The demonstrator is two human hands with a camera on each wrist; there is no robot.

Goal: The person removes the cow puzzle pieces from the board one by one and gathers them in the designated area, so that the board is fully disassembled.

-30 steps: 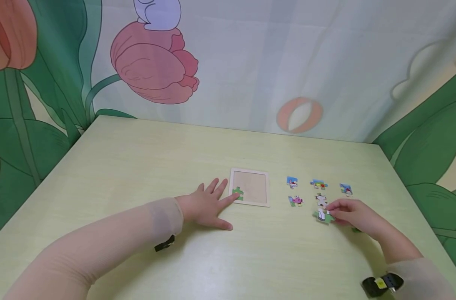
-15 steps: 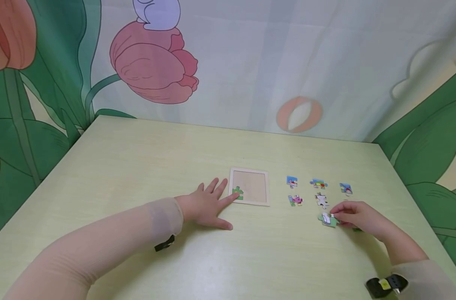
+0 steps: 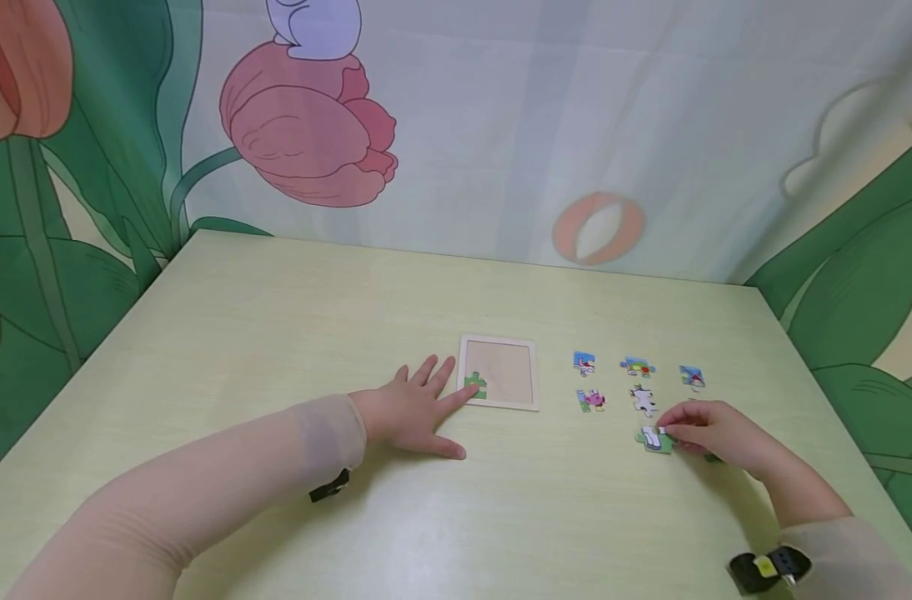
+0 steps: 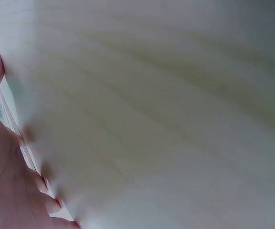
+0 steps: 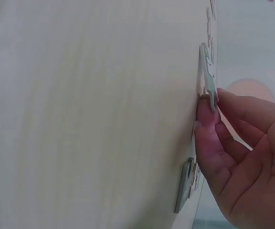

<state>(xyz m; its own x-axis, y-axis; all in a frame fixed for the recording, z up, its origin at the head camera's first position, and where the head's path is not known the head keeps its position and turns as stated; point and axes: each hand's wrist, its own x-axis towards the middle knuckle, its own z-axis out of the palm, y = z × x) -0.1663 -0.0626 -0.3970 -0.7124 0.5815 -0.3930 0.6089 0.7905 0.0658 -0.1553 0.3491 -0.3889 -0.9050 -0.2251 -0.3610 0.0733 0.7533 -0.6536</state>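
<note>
My left hand (image 3: 418, 414) lies spread on the table, its index fingertip on a green puzzle piece (image 3: 476, 386) in the lower left corner of the wooden puzzle frame (image 3: 535, 375). Its straight fingers show along the edge of the left wrist view. On the right, my right hand (image 3: 714, 429) pinches a green and white puzzle piece (image 3: 653, 439) between thumb and fingers. In the right wrist view that piece (image 5: 209, 78) tilts close over the table. Directly behind it lies a white puzzle piece (image 3: 643, 401).
Several more puzzle pieces lie right of the frame: a pink one (image 3: 592, 401) and blue ones (image 3: 584, 363) in the back row. Another green piece (image 3: 714, 458) is mostly hidden under my right hand. A printed curtain (image 3: 471, 142) hangs behind the table (image 3: 313, 317).
My right hand has shifted slightly right and toward me with the pinched puzzle piece, whose tilt has changed a little. The left hand and the frame have stayed in place.
</note>
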